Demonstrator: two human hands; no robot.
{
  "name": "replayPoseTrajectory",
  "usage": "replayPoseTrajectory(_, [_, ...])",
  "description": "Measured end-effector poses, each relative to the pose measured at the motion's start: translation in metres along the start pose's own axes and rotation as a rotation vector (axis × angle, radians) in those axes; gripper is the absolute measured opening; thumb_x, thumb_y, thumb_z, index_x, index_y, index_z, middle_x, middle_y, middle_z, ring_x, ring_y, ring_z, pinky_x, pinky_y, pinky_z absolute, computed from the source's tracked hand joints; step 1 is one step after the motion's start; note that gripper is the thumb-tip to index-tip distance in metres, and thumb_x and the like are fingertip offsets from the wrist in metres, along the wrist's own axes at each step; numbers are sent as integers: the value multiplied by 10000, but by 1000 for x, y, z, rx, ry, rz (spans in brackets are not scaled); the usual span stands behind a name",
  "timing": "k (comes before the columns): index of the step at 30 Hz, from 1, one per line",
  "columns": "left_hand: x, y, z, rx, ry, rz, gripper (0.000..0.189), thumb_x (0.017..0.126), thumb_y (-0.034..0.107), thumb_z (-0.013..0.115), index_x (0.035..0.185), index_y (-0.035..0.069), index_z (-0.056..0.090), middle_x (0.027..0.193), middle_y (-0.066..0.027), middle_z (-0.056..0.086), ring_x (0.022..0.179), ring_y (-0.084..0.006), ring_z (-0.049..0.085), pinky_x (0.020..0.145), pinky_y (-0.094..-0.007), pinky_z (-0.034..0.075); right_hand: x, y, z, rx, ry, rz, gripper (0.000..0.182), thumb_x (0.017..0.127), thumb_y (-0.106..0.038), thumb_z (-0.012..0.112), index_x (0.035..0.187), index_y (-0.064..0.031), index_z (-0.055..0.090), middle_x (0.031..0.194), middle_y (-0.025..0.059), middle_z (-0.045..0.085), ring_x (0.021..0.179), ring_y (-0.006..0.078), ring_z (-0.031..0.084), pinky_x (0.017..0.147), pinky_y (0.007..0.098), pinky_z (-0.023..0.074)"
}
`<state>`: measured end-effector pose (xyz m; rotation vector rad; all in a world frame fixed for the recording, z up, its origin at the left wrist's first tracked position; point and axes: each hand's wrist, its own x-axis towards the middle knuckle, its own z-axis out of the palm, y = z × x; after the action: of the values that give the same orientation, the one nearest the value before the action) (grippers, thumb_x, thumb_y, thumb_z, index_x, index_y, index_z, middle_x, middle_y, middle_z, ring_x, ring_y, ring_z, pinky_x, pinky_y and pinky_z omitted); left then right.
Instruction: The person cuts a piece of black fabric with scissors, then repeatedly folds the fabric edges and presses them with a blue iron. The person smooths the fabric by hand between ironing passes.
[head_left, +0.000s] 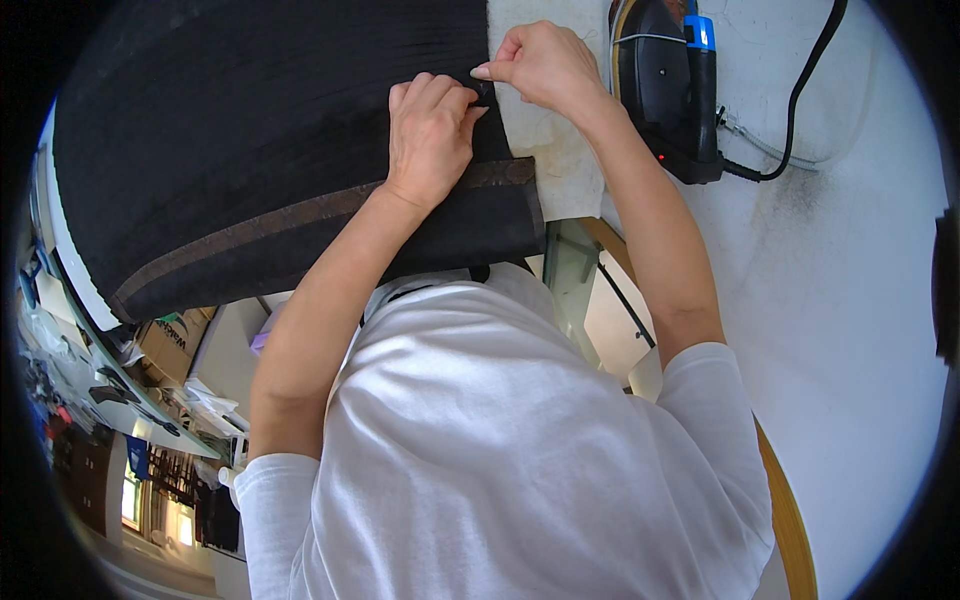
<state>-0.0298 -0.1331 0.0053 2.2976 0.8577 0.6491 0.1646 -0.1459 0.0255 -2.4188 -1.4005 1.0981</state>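
Black fabric (247, 112) is spread out in front of me, with a brown patterned band (300, 212) running along its near part. My left hand (435, 135) rests on the fabric by its right edge, fingers bent and thumb and fingertips close together at a small dark spot; whether it pinches the cloth is not clear. Just to the right and slightly farther off, my right hand (544, 67) is raised over the pale cloth (559, 157), its thumb and index fingertips nearly together at the fabric's edge. Anything very small between those fingertips cannot be made out.
An iron (664, 90) with a black body and blue part lies right of my right hand, a small red light lit. Its black cord (802, 97) and a pale hose (772, 152) run off right over the white table (825, 285). A cardboard box (176, 349) is at lower left.
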Motion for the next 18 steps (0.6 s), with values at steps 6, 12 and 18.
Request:
replayPoseTrajectory(6, [2,0,-1,30,-34,23,100,822,29,774,915,32,738,895,-62,656,878,-255,604,837,-382,426,-2,2,-5,-1,-84,-74,379,749,-454,900,814,-105,769,752,110,745,752,312,734,748,430,582])
replayPoseTrajectory(12, [1,-7,-2,-13,-35,119,117,804,6,765,914,32,735,943,-55,680,904,-250,625,857,-384,450,-2,-4,-7,-131,-1,-208,371,779,-366,900,746,-67,683,553,51,642,516,184,648,586,336,521])
replayPoseTrajectory(18, [-5,-7,-7,-41,25,319,177,744,15,727,920,17,727,951,-67,686,884,-243,641,808,-378,485,-3,-1,-4,-133,27,-205,394,772,-389,903,717,-73,673,540,60,640,504,201,636,593,348,522])
